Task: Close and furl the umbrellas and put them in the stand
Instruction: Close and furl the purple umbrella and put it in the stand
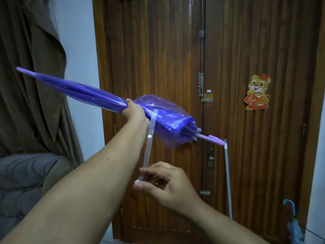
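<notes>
Here, the purple umbrella (84,93) is being held up in the air in front of a wooden door (175,50), closed but only loosely gathered. Its long axis is running from ten o'clock down to four o'clock: the ferrule tip is pointing toward ten o'clock, near a brown curtain (31,85), and the pale purple handle (212,138) is pointing toward four o'clock, lying across the door.

The left hand (134,111) is gripping the canopy at about its middle, fingers curled round the bunched plastic. On the tip side of that grip the folds are lying tight; on the handle side they are puffing out loosely. A clear closure strap (149,143) with a white snap is hanging from the canopy just beside the left hand, dropping toward six o'clock. The right hand (163,184) is pinching the free end of that strap between thumb and fingertips, the other fingers loosely curled.

At five o'clock, by the door's foot, a blue umbrella (293,224) is standing upright with its hooked handle up; whether it is in a stand, I cannot tell. A grey pole (227,176) is leaning against the door. At three o'clock a cartoon tiger sticker (257,92) is holding a red plaque whose characters are too small to read. A grey sofa (21,182) is sitting at eight o'clock.
</notes>
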